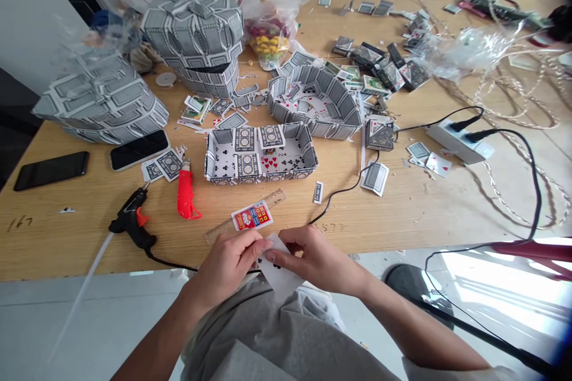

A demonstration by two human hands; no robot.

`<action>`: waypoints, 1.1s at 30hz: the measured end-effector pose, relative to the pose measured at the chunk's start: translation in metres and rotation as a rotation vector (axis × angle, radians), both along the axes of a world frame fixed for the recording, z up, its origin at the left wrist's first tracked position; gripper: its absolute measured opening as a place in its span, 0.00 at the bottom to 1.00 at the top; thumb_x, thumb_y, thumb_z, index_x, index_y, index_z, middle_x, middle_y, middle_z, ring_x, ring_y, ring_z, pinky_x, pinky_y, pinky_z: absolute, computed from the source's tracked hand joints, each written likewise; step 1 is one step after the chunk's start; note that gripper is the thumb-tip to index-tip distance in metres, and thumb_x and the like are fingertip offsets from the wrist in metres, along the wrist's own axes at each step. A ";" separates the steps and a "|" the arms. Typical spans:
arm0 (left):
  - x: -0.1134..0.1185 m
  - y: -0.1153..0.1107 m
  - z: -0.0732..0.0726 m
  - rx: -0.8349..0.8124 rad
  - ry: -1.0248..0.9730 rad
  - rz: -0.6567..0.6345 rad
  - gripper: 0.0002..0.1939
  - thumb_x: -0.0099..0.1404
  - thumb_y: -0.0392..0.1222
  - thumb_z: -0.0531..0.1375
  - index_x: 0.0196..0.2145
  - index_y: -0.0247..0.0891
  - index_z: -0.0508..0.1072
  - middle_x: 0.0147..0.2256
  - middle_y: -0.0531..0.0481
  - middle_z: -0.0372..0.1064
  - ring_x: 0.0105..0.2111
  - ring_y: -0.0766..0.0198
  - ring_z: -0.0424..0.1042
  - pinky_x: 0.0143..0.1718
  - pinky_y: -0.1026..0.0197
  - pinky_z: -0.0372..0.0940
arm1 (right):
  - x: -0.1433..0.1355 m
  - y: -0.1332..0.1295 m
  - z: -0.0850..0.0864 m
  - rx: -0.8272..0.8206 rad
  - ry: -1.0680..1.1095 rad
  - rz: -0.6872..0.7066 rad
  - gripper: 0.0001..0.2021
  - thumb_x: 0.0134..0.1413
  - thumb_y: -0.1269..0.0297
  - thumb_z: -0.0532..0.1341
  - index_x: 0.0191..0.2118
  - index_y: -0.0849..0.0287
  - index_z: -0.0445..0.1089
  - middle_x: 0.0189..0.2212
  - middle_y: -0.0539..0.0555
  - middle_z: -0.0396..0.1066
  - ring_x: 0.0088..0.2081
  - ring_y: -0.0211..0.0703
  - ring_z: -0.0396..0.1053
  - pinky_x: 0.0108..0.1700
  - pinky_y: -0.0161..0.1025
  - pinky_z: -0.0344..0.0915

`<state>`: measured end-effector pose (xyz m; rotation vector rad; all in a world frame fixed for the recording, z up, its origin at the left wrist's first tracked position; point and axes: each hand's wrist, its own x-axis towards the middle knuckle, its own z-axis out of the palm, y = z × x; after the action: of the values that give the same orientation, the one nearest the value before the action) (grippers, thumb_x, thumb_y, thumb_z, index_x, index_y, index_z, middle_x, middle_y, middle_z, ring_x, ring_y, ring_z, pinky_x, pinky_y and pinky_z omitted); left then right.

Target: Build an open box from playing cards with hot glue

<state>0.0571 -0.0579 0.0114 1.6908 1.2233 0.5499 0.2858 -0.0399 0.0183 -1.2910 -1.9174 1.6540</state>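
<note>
Both hands meet over my lap at the table's front edge, on a white playing card (281,278) with black pips. My left hand (233,259) pinches its upper left part between thumb and fingers. From the right, my right hand (315,255) grips the same card, thumb across its face. Just beyond them lies a red and blue card (252,215) on a clear ruler (272,197). Farther back stands an open rectangular box made of cards (218,164), with patterned cards laid across it.
A black glue gun (131,218), a red cutter (185,190) and two phones (51,171) lie left. Behind are a curved card tray (322,125), lidded card boxes (192,30) and card packs (379,65). A power strip (460,141) with cables sits right.
</note>
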 end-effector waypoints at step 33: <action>-0.010 0.007 0.005 -0.154 0.068 -0.266 0.19 0.82 0.47 0.54 0.30 0.41 0.66 0.28 0.55 0.70 0.30 0.65 0.70 0.34 0.63 0.58 | 0.009 0.004 0.001 -0.015 -0.116 0.164 0.23 0.67 0.52 0.68 0.26 0.57 0.61 0.22 0.42 0.58 0.26 0.34 0.52 0.28 0.37 0.46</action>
<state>0.0475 -0.0511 0.0166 1.7162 1.0385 0.2332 0.2952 -0.0361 0.0194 -1.2920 -2.1350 1.7065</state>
